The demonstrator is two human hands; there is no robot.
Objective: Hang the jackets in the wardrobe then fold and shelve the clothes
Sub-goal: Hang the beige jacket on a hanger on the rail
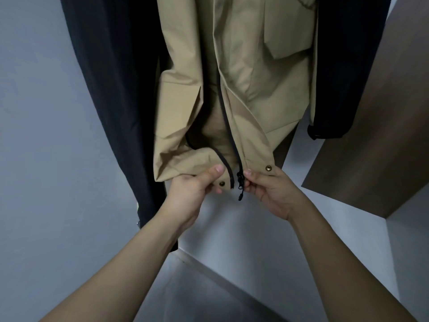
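- Head view: a tan jacket [243, 73] hangs in the wardrobe, filling the upper middle of the picture; its front is open along a dark zipper [228, 133] that runs down to the hem; whatever it hangs from lies above the frame and cannot be seen.
- The left hand [192, 189] grips the left hem corner of the tan jacket; its thumb lies on top of the cloth and its fingers [214, 189] curl underneath, pinching the fabric; 1 brass snap [222, 183] sits on the hem just beside the thumb.
- The right hand [271, 191] holds the right hem corner; its thumb and fingers [248, 172] are pressed together at the bottom end of the zipper, touching the black zipper slider [239, 177]; a black pull tab [240, 196] hangs below the slider, between the 2 hands; a 2nd brass snap [268, 168] shows on the hem above the right hand.
- The 2 hem corners are held close together, nearly touching at the zipper base; whether the zipper ends are joined cannot be told.
- A dark garment [111, 89] hangs on the left, touching the tan jacket's sleeve; a 2nd dark jacket [343, 77] hangs on the right, its cuff near the tan hem.
- A brown wardrobe panel [376, 145] stands at the right; a pale grey wall [34, 112] is at the left; a pale wardrobe floor [232, 228] lies below the hands.
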